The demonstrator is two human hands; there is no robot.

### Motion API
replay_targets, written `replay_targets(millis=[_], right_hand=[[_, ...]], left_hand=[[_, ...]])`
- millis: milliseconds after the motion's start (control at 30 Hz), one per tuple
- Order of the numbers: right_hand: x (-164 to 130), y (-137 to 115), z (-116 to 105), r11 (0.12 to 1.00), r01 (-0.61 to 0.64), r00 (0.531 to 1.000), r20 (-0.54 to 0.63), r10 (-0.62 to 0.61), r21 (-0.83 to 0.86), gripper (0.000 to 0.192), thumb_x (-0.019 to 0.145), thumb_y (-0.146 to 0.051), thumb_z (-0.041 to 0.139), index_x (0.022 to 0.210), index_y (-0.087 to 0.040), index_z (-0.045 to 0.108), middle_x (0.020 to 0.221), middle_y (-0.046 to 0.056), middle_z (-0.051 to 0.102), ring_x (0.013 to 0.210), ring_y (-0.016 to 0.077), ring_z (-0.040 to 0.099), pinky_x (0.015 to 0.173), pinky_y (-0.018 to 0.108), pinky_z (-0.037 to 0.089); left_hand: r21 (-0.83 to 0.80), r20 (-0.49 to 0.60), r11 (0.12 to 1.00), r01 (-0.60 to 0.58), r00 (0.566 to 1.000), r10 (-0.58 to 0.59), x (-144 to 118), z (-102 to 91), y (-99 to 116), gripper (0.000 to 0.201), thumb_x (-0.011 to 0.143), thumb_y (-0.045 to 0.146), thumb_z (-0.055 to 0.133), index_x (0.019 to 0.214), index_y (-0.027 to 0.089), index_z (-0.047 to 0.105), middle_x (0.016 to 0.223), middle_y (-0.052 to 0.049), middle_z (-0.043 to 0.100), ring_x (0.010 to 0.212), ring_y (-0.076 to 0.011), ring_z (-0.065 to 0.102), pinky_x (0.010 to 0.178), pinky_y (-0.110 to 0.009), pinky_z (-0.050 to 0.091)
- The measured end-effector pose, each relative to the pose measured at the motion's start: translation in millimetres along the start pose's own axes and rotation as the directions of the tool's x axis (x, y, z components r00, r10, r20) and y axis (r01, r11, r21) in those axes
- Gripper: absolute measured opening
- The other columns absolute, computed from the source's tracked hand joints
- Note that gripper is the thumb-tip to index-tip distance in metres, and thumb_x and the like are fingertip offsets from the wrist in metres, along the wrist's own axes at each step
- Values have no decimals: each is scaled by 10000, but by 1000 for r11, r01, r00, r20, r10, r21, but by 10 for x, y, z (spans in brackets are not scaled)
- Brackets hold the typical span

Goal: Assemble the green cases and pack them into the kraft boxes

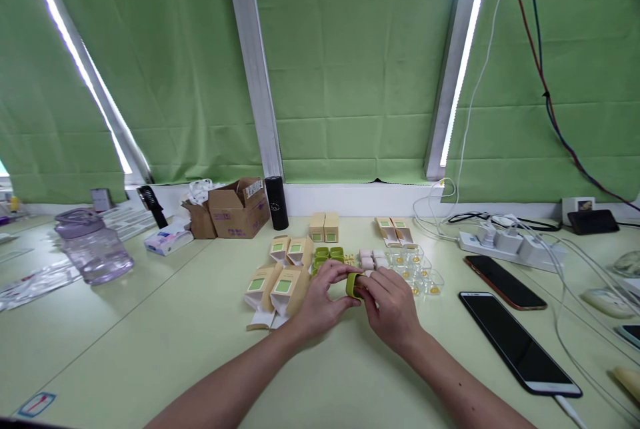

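My left hand (320, 302) grips a small olive-green square cup (351, 286) between thumb and forefinger, its open side turned to the right. At that opening, the closed fingers of my right hand (395, 309) reach partly in; what they pinch, if anything, is hidden. Behind my hands sit several more green cups (329, 253), small yellowish pieces (349, 260) and pale pink-white blocks (367, 262). Clear plastic cups with yellow centres (429, 281) stand beyond my right hand. Several tan cartons with green labels (283, 285) lie open left of my left hand.
More cartons (324, 227) stand at the back. Two phones (517, 342) and a white power strip (510, 249) with loose cables lie right. Leftward are a purple water jug (95, 249), a tissue pack (167, 241), a cardboard box (237, 212) and a black cylinder (277, 203).
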State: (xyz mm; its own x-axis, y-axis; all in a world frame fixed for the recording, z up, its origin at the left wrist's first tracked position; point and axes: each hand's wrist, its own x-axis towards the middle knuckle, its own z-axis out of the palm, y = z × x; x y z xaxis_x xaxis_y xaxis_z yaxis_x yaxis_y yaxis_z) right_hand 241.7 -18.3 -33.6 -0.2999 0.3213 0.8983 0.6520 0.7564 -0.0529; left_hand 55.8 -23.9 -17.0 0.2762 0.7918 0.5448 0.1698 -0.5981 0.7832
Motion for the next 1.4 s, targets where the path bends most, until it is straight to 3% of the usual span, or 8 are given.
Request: replay_targets(millis=[200,367,500,633,767,1000,1167,1400], right_hand=[[0,27,-18,999,20,1000,22,-20,33,150,1009,-124,552,1020,-197,682,737,29,638,709,200,503,636,352,345],[9,44,-87,996,29,1000,8,-30,85,316,969,-110,566,1268,-183,636,839,59,688,767,230,582,670,378,437],[-12,38,-92,992,-33,999,-9,34,120,427,955,-129,570,1375,-208,580,1133,140,718,1009,305,680,804,464,578],[-40,14,-51,989,-50,998,37,45,137,592,962,-131,552,1538,-225,452,1390,165,655,1300,342,638,981,520,617],[-51,4,-15,984,-41,998,57,32,173,631,974,-105,518,1581,-231,401,1381,152,686,1279,324,672,992,515,633],[-91,48,30,964,-126,992,47,119,234,586,998,-147,541,1563,-243,420,1375,147,693,1222,301,708,953,478,657],[-118,58,40,958,-155,988,18,155,243,598,1001,-141,540,1574,-251,410,1392,156,686,1241,308,702,956,486,661],[-118,50,51,973,-102,995,-1,104,208,592,991,-116,523,1563,-254,448,1387,147,694,1299,323,676,1037,543,629]], left_hand=[[42,8,999,1,1000,-1,3,-22,-8,435,812,146,835,1219,268,745,1167,-72,630,1172,-257,629,1096,-466,542],[77,-33,997,17,999,-14,20,-72,-14,469,826,126,802,1263,280,729,1217,-75,609,1190,-258,614,1095,-462,517],[152,-117,985,80,991,-62,22,-118,-31,498,808,148,831,1268,315,738,1254,-66,560,1195,-260,612,1110,-466,502],[210,-133,976,51,991,-23,23,-121,-6,496,791,224,882,1255,345,755,1193,-59,599,1241,-288,553,1104,-481,507],[214,-86,977,11,996,7,29,-89,33,478,794,286,894,1249,343,759,1135,-58,666,1237,-298,531,1094,-494,514],[139,-84,990,28,996,-16,7,-98,64,510,863,328,820,1353,301,680,1294,-99,611,1295,-298,575,1123,-476,496],[168,-177,979,116,980,-86,29,-89,47,212,977,349,650,1134,231,732,1148,-96,671,1121,-256,654,969,-408,536],[90,-181,972,216,963,-198,61,11,-66,222,926,413,694,938,197,742,981,-84,749,975,-251,686,804,-338,524]])
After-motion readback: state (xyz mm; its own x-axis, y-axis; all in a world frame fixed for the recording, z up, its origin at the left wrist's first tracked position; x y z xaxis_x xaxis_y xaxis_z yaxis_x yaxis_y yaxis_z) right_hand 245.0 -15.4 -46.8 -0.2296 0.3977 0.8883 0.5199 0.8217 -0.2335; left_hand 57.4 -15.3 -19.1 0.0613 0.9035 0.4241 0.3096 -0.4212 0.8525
